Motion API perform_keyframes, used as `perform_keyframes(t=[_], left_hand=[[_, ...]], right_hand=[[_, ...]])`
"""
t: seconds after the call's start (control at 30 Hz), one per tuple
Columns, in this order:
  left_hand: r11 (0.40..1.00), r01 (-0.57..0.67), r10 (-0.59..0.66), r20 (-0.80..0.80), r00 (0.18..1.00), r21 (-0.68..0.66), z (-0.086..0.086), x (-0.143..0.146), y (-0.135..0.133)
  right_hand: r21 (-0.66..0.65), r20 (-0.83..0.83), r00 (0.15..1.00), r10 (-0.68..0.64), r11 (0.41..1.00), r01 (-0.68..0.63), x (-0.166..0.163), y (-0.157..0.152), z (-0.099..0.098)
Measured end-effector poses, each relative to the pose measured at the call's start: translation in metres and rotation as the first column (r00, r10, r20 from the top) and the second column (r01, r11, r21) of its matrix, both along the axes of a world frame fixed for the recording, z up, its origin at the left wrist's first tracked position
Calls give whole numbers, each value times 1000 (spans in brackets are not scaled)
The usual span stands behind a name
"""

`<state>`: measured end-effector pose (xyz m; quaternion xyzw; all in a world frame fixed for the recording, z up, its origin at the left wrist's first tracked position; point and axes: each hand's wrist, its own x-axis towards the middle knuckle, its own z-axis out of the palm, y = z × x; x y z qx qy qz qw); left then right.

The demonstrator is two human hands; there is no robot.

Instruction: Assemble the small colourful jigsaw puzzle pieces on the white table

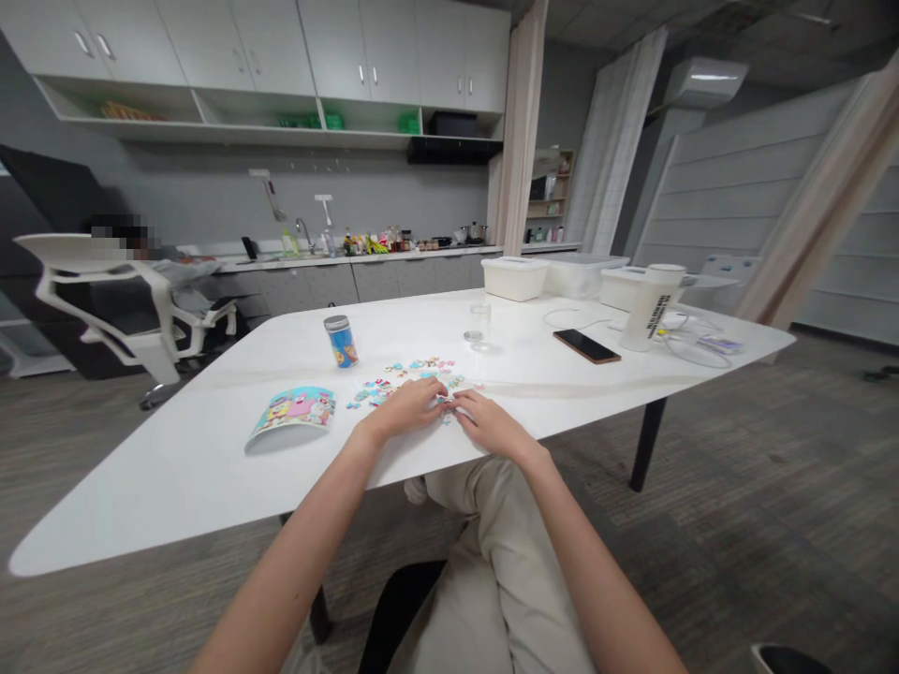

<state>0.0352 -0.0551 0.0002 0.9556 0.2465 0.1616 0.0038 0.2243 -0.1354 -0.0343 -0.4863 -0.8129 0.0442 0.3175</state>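
My left hand (413, 405) and my right hand (484, 418) meet near the front edge of the white table, fingers bent and tips almost touching. Small jigsaw pieces show at the fingertips of both hands, partly covered by the fingers. Loose jigsaw pieces (379, 388) in blue, red and white lie scattered beyond and to the left of my left hand. Left of them rests a curved picture sheet (299, 412) with colourful cartoon figures. A blue cartoon-printed can (341, 343) with a grey lid stands upright behind the sheet.
A clear glass jar (480, 323) stands behind the pieces. On the right are a phone (586, 345), a white tumbler (650, 309) and white cables (692, 351). White storage boxes (516, 279) line the far edge. A person sits in a white chair (105, 281) at the left.
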Motion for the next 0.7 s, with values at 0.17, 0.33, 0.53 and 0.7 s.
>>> perform_keyframes(t=[0.17,0.33,0.53,0.7], left_hand=[[1000,8,-8,-34,999,8,0,3,-2],[999,5,-7,-44,999,-43,1,1,0],[998,22,-21,13,1000,-64,3,-1,2],[991,-137,137,14,990,6,3,-5,5]], right_hand=[[8,-30,1000,-7,1000,7,-1,-1,-1],[72,-212,939,-269,955,289,8,8,-10],[30,-121,876,-466,881,473,19,21,-15],[-3,94,891,-445,894,447,15,19,-11]])
